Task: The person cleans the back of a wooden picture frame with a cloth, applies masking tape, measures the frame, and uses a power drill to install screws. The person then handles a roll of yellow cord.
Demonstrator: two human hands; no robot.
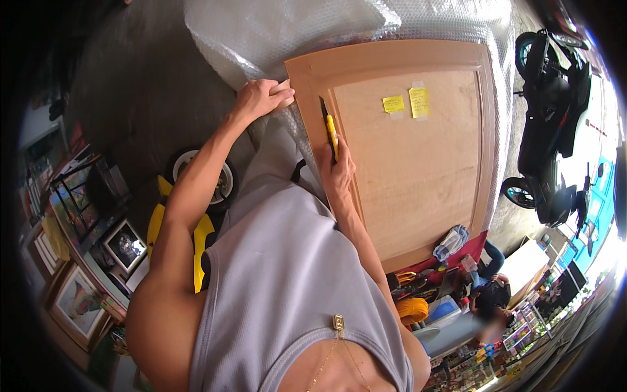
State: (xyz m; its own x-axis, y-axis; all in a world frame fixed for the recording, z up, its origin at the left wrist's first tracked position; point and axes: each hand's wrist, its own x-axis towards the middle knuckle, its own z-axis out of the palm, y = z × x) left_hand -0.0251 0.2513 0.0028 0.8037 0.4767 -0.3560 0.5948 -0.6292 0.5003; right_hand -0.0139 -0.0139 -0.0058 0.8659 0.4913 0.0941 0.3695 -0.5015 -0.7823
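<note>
My right hand [339, 171] is closed around a yellow utility knife [331, 129], whose dark tip points away from me over the left border of a large framed wooden panel [418, 176]. This panel has a brown border around a pale plywood middle. Two yellow paper notes, a smaller note [392, 104] and a larger note [419, 102], are taped to its far part. At the panel's far left corner, my left hand [258, 100] pinches a small pale beige piece [281, 87]; its exact kind is not clear.
Bubble wrap [261, 32] spreads under and beyond the panel. A crumpled cloth [451, 242] lies at its near right corner. Motorcycles [548, 130] stand to the right, a yellow one [204, 242] close on my left. Framed pictures [78, 304] lean at left; a person [491, 295] sits at right.
</note>
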